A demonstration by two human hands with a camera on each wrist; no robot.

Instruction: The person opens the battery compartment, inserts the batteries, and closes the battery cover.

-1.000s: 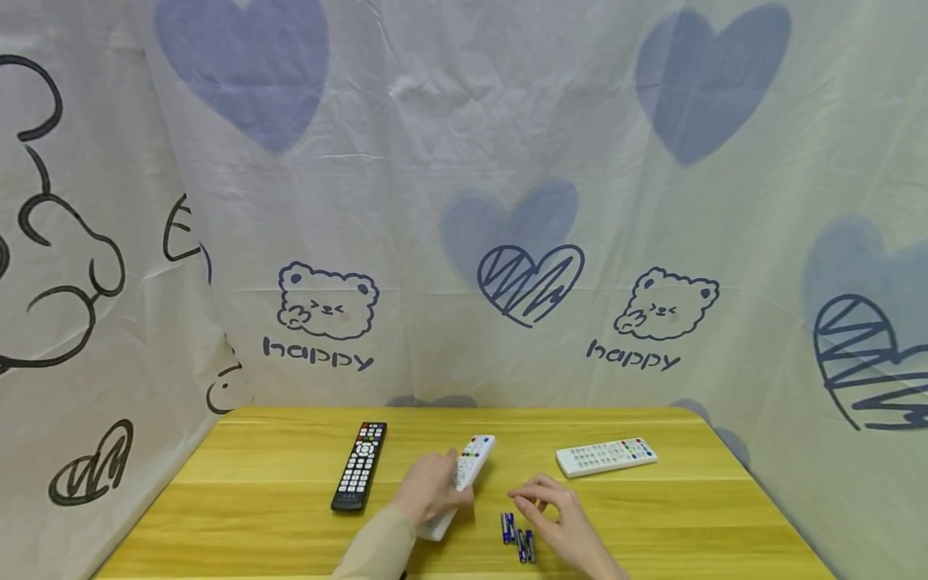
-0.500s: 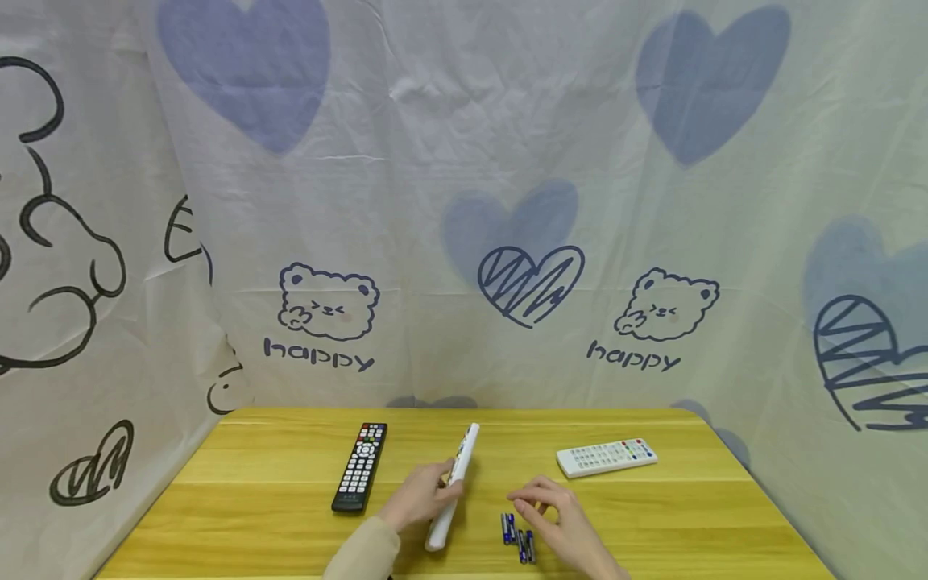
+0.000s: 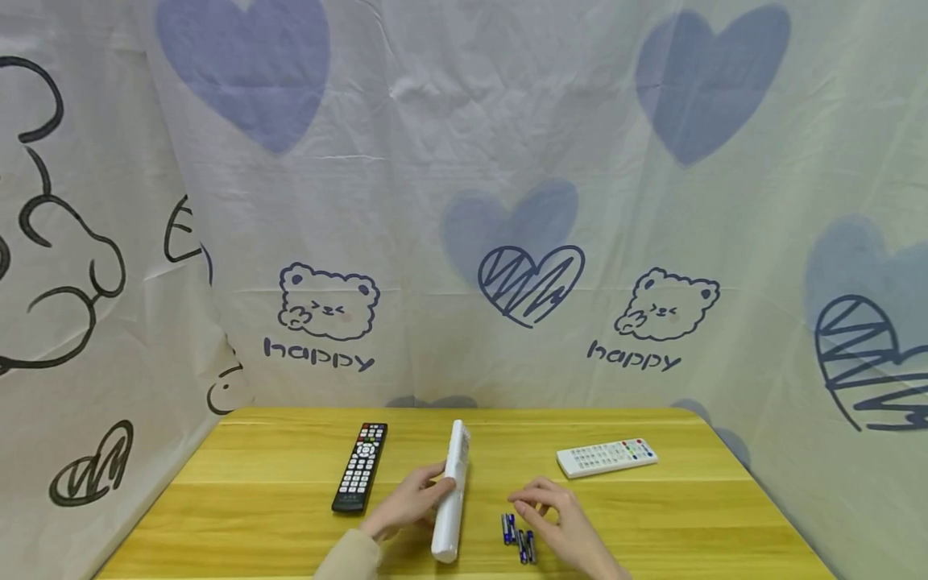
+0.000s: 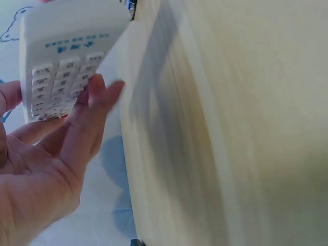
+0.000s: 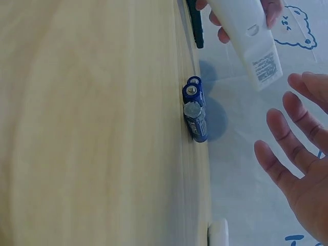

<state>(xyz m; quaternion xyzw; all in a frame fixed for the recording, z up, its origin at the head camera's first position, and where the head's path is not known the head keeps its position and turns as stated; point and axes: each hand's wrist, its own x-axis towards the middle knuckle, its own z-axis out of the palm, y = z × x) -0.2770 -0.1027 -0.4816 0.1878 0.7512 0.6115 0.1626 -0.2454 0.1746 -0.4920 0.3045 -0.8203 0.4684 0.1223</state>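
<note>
L fingers (image 4: 91, 122) bent in a grip; R fingers (image 5: 287, 134) relaxed, sl. apart.

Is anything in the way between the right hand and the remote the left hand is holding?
No, nothing visible is. The gap between the right hand and the held white remote looks open. The blue batteries lie lower, on the table.

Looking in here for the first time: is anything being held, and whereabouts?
Yes: the left hand holds a white remote near the middle of its length, thumb at one side and fingers at the other. The right hand holds nothing.
</note>
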